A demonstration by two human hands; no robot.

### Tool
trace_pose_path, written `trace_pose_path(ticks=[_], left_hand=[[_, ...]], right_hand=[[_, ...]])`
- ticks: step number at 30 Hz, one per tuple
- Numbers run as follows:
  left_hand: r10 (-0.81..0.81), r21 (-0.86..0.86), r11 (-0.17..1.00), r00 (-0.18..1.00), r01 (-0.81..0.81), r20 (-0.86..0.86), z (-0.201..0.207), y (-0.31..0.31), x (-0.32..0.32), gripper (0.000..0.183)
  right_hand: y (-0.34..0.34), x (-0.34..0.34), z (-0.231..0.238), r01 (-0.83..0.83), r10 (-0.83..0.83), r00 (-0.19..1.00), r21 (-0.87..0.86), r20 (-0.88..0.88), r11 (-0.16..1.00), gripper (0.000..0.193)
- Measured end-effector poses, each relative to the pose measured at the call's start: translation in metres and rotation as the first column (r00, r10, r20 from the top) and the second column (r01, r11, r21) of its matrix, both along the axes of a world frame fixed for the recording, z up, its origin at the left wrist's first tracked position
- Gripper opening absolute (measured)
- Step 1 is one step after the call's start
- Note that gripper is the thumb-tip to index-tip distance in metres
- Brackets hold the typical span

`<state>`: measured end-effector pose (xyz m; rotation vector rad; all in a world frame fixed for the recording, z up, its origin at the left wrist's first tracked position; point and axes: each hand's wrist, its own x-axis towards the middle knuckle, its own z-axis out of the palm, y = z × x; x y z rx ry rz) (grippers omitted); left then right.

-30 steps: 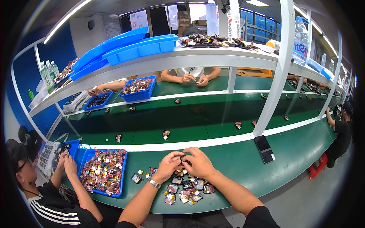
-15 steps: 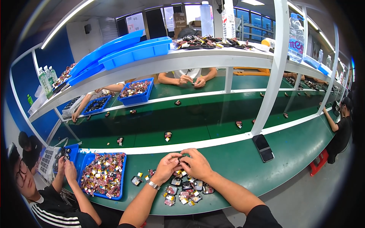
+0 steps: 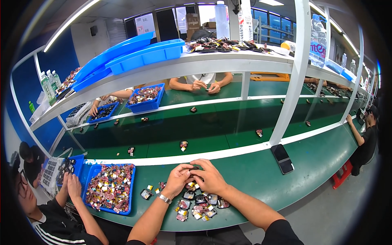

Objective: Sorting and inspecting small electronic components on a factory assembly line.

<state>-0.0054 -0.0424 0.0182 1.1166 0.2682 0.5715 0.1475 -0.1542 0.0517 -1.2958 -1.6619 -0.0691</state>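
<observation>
My left hand [image 3: 178,179], with a metal watch band at its wrist, and my right hand [image 3: 210,178] meet over the green table [image 3: 245,179]. Between their closed fingertips they share a small dark part [image 3: 195,168], mostly hidden by the fingers. Just below my hands lies a loose heap of small electronic assemblies [image 3: 200,199], with black housings, reddish boards and yellow-and-white pieces. One more such assembly [image 3: 146,194] rests to the left of my left wrist.
A blue bin [image 3: 133,192] full of reddish parts stands at left, beside a co-worker's hands [image 3: 73,185]. A phone [image 3: 282,159] lies at right by a white post [image 3: 286,102]. Beyond the white rail, scattered assemblies sit on the green belt [image 3: 220,139]. Overhead runs a laden shelf [image 3: 204,63].
The assemblies on the belt have shifted slightly to the right. My hands stay almost in place, fingers moving a little around the dark part. The co-worker at left has leaned slightly.
</observation>
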Motion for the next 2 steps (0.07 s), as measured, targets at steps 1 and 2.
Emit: trace_pose_path(ticks=[1, 2], left_hand=[[-0.017, -0.013, 1.0, 1.0, 0.017, 0.023, -0.0003, 0.0003, 0.0, 0.025], [-0.033, -0.025, 0.999, 0.998, 0.035, 0.045, -0.0004, 0.0013, -0.0002, 0.026]], right_hand=[[-0.0007, 0.0018, 0.0011, -0.024, 0.024, 0.999, 0.009, 0.034, 1.0, 0.019], [-0.0011, 0.0039, 0.0, 0.001, -0.001, 0.999, 0.0, 0.036, 1.0, 0.022]])
